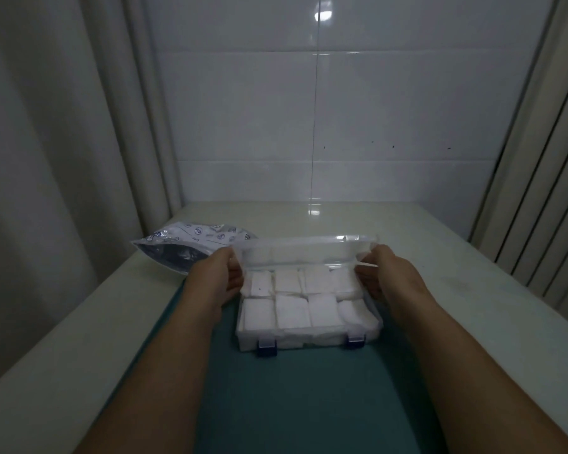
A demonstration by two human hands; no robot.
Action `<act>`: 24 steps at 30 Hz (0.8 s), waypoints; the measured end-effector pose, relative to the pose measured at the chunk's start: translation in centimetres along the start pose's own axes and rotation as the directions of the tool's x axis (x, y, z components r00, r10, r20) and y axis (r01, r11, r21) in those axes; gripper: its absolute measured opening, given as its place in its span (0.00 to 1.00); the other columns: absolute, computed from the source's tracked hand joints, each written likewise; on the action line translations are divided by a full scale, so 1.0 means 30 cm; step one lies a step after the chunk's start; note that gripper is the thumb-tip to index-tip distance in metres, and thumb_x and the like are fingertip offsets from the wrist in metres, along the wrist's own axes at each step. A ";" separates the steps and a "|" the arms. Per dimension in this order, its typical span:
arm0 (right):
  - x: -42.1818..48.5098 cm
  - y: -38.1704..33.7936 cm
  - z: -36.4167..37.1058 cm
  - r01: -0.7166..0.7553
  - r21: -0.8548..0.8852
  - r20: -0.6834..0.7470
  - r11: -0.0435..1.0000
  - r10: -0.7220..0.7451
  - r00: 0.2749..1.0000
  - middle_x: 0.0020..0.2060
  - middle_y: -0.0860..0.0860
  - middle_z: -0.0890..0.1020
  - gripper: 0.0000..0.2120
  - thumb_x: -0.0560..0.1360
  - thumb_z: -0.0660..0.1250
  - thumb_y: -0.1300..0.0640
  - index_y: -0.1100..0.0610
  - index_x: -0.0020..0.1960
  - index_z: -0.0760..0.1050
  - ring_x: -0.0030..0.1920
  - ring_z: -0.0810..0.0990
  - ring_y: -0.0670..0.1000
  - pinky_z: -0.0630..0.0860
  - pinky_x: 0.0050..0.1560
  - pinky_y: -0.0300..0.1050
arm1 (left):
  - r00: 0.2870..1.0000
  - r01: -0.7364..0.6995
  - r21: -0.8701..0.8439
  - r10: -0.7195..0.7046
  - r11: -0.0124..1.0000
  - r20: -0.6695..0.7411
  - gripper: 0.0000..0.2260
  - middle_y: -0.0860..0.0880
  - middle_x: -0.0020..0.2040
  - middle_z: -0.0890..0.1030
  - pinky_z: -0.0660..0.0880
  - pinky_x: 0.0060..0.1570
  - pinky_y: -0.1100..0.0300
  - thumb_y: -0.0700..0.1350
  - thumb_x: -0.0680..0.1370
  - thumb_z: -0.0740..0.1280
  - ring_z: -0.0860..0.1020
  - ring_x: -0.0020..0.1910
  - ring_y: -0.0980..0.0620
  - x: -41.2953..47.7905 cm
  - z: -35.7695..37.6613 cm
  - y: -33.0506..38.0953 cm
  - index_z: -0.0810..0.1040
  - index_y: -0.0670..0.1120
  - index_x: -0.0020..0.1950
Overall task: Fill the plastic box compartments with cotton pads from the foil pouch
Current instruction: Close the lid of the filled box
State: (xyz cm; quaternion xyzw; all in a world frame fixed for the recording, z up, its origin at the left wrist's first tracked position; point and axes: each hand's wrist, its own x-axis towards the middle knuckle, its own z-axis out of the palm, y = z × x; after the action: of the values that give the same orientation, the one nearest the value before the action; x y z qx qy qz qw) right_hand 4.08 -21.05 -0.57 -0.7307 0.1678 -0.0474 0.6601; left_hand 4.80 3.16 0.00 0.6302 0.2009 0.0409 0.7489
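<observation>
Both pinch lid [305,253] ends, left hand [225,276], right hand [384,273] | box [309,340] between hands on counter [473,306], pads [291,311] fill visible compartments | pouch [181,253] beyond left hand | judged: lower evenly, keep pads off rim, snap latches [267,350]

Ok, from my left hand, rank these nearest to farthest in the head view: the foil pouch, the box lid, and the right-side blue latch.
1. Box lid: touching, since the left hand grips its left end.
2. Foil pouch: just behind and to the left of that hand.
3. Right blue latch: at the front right, across from that hand.
</observation>
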 end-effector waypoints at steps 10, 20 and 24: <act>-0.020 -0.019 -0.018 -0.066 -0.076 0.002 0.995 0.066 0.998 0.37 0.59 0.76 0.13 0.58 0.65 0.57 0.60 0.42 0.76 0.37 0.74 0.55 0.68 0.40 0.49 | 0.975 0.024 0.263 -0.081 0.964 0.207 0.03 0.42 0.34 0.72 0.71 0.25 0.63 0.31 0.69 0.61 0.73 0.27 0.49 -0.021 -0.029 0.012 0.73 0.36 0.40; -0.034 -0.022 -0.013 -0.006 -0.303 0.147 0.953 0.053 0.988 0.63 0.56 0.75 0.26 0.70 0.68 0.66 0.58 0.68 0.73 0.57 0.74 0.57 0.71 0.52 0.47 | 0.980 -0.137 0.415 0.063 0.900 0.186 0.24 0.42 0.60 0.79 0.72 0.63 0.52 0.26 0.70 0.67 0.77 0.58 0.45 0.019 -0.033 -0.026 0.76 0.38 0.66; -0.025 -0.021 -0.013 0.018 -0.339 0.191 0.941 0.051 0.980 0.72 0.56 0.68 0.34 0.71 0.69 0.66 0.57 0.75 0.63 0.68 0.69 0.59 0.68 0.63 0.49 | 0.972 -0.216 0.554 0.126 0.804 0.197 0.22 0.45 0.62 0.80 0.72 0.65 0.53 0.33 0.73 0.70 0.78 0.57 0.48 0.005 -0.034 -0.022 0.77 0.43 0.66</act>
State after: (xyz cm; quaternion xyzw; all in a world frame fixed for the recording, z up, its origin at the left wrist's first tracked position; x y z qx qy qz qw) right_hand 3.38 -21.14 0.20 -0.8330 0.1134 0.0603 0.5381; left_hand 4.45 4.03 -0.79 0.8423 0.0890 -0.0015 0.5315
